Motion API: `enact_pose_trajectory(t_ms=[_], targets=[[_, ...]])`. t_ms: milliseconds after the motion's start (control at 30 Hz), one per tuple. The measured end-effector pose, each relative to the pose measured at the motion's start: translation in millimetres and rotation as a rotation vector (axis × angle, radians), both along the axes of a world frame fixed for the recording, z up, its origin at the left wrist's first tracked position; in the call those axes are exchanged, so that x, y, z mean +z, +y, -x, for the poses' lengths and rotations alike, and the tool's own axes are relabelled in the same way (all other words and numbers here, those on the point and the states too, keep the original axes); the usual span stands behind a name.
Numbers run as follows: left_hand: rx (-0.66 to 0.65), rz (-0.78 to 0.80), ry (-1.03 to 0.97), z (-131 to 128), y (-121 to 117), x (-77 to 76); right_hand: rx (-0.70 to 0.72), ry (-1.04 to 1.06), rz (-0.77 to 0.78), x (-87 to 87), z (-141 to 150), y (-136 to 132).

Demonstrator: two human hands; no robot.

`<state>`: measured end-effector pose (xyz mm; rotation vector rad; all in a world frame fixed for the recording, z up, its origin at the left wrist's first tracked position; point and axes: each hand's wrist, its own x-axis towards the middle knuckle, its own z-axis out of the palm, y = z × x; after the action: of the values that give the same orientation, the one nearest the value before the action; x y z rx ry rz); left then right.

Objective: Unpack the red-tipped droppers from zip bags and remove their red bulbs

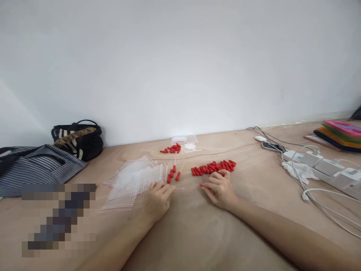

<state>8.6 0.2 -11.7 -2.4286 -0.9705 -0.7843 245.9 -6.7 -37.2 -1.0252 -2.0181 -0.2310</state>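
My left hand is closed on a thin clear tube, which sticks out to the right from the fingertips. My right hand pinches a small red rubber bulb, its end showing at the fingertips, apart from the tube. Just beyond that hand lies a row of red rubber bulbs. Several droppers, clear tubes fitted with red bulbs, lie beyond my left hand. Beside them, loose clear tubes are lined up over clear zip bags.
Near the wall are another heap of red bulbs and a clear bag with tubes. Striped bag and black bag stand left. At right are a power strip, white cables, a phone and coloured folders.
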Motion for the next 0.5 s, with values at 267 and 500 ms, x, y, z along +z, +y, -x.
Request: enact_pose_trajectory(t_ms=[267, 500], targets=[[0.377, 0.327, -0.355, 31.1, 35.8, 11.5, -0.252, 0.069, 0.121, 27.8, -10.2, 32.9], [0.753, 0.590, -0.300, 62.1, 57.1, 39.3, -0.381, -0.024, 0.774, 53.4, -17.4, 105.4]])
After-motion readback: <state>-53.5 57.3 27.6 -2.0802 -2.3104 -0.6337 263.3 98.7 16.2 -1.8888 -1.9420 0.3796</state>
